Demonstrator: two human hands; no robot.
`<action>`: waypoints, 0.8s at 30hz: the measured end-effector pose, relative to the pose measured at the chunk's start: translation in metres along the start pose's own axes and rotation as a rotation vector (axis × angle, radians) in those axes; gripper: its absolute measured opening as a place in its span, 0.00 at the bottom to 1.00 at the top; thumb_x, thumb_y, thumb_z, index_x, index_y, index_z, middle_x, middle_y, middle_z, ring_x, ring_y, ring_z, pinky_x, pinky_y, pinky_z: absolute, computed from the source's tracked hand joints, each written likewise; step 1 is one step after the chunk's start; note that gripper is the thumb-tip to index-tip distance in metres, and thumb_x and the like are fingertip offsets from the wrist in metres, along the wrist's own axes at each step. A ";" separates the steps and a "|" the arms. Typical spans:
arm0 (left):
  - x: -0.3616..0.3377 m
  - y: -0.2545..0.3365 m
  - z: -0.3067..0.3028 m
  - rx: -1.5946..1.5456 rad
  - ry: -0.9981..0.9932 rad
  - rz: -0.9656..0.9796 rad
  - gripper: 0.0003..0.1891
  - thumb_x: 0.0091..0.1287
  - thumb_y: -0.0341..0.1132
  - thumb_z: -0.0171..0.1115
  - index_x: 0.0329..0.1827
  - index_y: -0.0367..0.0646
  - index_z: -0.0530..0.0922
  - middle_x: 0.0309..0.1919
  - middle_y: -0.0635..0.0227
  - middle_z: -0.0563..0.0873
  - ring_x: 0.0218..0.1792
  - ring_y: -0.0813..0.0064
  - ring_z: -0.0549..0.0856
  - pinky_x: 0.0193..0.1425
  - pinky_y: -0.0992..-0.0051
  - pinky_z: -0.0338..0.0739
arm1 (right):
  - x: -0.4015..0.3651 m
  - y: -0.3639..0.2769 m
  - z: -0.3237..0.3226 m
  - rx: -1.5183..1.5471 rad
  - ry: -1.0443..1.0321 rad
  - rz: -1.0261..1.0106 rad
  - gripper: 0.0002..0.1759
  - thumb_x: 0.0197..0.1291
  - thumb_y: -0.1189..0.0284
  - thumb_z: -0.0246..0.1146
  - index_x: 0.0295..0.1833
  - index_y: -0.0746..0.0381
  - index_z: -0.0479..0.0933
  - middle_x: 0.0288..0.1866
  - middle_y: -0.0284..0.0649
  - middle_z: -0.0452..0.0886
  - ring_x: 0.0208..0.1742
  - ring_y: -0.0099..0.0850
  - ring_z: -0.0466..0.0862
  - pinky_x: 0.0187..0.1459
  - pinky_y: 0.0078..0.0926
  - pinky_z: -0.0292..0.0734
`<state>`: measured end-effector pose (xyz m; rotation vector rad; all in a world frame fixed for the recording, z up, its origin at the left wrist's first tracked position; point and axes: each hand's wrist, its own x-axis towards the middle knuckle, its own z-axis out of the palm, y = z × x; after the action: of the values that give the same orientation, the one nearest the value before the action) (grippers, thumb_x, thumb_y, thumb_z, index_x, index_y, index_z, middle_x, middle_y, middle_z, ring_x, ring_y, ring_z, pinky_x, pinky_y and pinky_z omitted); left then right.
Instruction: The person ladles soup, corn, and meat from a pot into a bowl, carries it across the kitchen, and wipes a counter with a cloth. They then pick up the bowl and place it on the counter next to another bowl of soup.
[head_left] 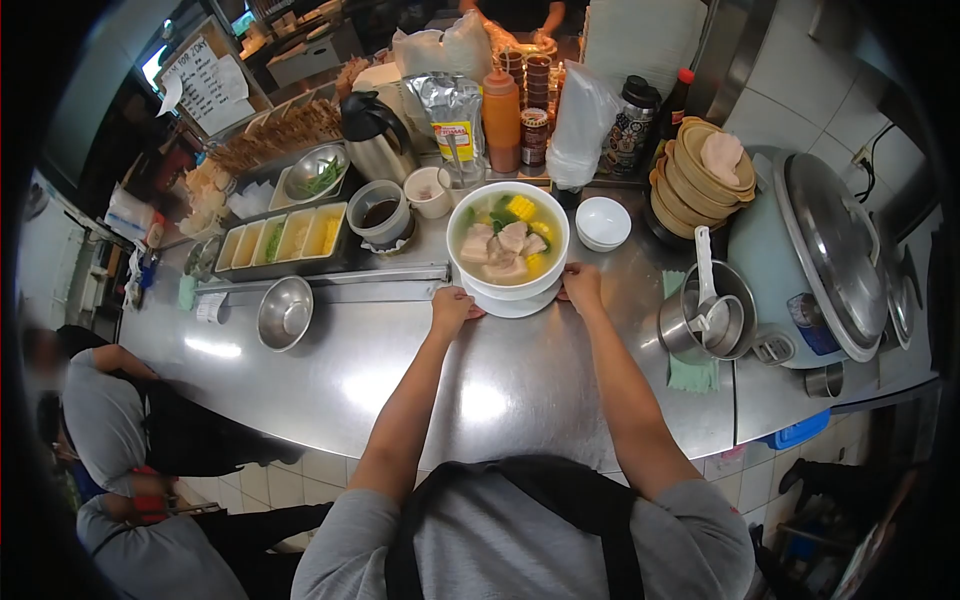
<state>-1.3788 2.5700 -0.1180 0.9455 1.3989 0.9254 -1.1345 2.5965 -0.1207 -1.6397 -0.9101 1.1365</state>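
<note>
A large white bowl (563, 250) of soup stands on a white plate (515, 305) on the steel counter. In its clear broth lie pale meat slices (503, 262), yellow corn (521, 207) and green leaves. My left hand (456, 308) pinches the plate's rim at the left, thumb and fingers closed. At the opposite side, my right hand (580, 287) grips the plate's rim just below the bowl, its fingertips partly hidden. A small stack of white bowls (603, 224) sits to the right of the soup, apart from my right hand.
A steel bowl (285, 314) and topping trays (283, 243) are on the left. Bottles, a thermos jug (378, 140) and cups line the back. To the right stand a pot with ladles (707, 310), stacked clay pots (700, 180) and a large cooker (815, 255). Other people stand at left and back.
</note>
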 end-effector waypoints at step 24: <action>-0.008 0.000 0.039 0.100 -0.050 -0.030 0.12 0.59 0.23 0.52 0.45 0.29 0.71 0.29 0.56 0.80 0.25 0.69 0.83 0.28 0.77 0.81 | 0.041 -0.029 -0.038 0.414 0.111 0.315 0.24 0.51 0.55 0.52 0.40 0.67 0.72 0.26 0.45 0.80 0.18 0.32 0.77 0.15 0.23 0.62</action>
<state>-1.3395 2.5629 -0.1164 1.0132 1.4238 0.8103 -1.0881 2.6325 -0.0989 -1.5099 -0.3192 1.3272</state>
